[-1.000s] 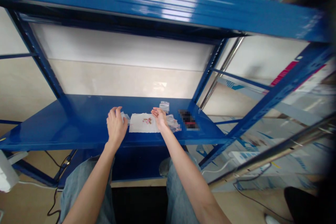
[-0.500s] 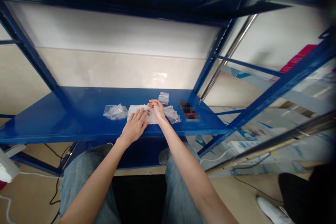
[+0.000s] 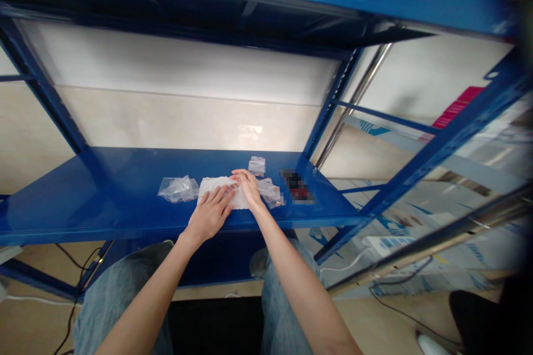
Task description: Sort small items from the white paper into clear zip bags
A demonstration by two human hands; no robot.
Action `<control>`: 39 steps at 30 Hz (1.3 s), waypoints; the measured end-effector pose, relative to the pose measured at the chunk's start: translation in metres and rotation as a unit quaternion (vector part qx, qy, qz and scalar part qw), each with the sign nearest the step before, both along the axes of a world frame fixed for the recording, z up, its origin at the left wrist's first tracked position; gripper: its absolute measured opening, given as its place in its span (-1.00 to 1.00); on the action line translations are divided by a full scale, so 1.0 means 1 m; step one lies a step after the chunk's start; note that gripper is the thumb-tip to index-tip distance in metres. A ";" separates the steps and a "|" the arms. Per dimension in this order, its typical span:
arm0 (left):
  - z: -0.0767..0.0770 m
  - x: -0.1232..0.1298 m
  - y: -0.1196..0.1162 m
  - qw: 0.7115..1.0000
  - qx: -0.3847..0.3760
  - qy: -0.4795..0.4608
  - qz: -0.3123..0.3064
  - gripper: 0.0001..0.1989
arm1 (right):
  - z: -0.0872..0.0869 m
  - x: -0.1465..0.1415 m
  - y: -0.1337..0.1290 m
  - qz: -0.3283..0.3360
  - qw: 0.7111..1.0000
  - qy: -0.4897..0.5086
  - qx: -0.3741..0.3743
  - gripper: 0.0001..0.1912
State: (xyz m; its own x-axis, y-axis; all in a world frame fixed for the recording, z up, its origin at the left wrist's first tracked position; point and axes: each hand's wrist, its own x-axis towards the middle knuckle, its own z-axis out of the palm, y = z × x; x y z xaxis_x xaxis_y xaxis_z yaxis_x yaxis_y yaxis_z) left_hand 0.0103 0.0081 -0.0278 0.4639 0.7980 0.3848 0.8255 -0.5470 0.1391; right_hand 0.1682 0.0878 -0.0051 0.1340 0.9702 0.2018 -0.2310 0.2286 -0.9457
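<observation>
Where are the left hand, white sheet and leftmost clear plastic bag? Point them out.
Left hand [image 3: 209, 213]: head view, back of the hand.
White sheet [image 3: 210, 183]: head view, bare upper part.
Leftmost clear plastic bag [image 3: 178, 189]: head view, middle of the bag.

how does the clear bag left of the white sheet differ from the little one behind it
The clear plastic bag is larger than the small bag. It is crumpled, while the small bag looks flatter and squarer. It lies left of the white sheet, the small bag behind it. Both are clear and lie on the blue steel shelf.
</observation>
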 end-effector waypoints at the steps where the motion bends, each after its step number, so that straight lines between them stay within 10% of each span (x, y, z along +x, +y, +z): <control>1: 0.000 0.000 0.000 1.000 0.002 -0.002 -0.001 -0.49 | 0.001 0.000 -0.001 0.004 1.000 0.003 0.003 -0.82; 15: 0.004 0.001 -0.002 1.000 -0.007 -0.018 -0.004 -0.48 | 0.023 0.032 -0.020 -0.050 0.988 -0.088 0.119 -0.89; 25: 0.013 0.001 -0.007 0.997 -0.007 0.009 -0.082 -0.51 | 0.016 0.085 -0.036 -0.166 0.886 -0.424 0.083 -0.88; 39: 0.019 0.001 -0.001 0.994 0.026 -0.103 -0.033 -0.83 | 0.011 0.100 -0.045 -0.182 0.802 -0.566 0.048 -0.82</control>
